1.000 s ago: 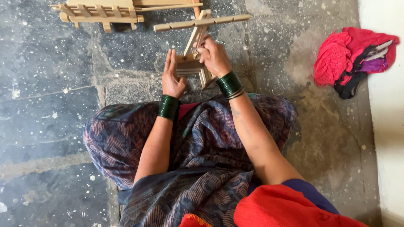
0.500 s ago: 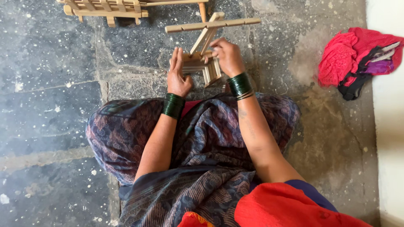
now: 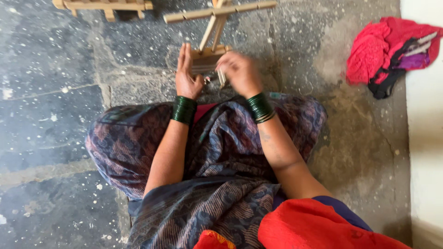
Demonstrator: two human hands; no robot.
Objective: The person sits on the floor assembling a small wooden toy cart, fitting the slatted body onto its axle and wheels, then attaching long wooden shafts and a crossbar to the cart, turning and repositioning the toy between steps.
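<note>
Two hands at my pale wooden frame (image 3: 210,57): left hand (image 3: 187,76) flat, fingers straight against it; right hand (image 3: 240,74) blurred, grip unclear.

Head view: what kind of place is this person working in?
Probably a home floor or courtyard used for handcraft. The person sits on a rough, speckled stone floor, a small wooden frame stands before the hands, and a red cloth bundle lies by a white wall.

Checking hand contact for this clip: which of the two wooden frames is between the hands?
The upright wooden frame with the long crossbar, directly ahead between left hand and right hand. The flat ladder-like frame lies untouched, top left.
</note>
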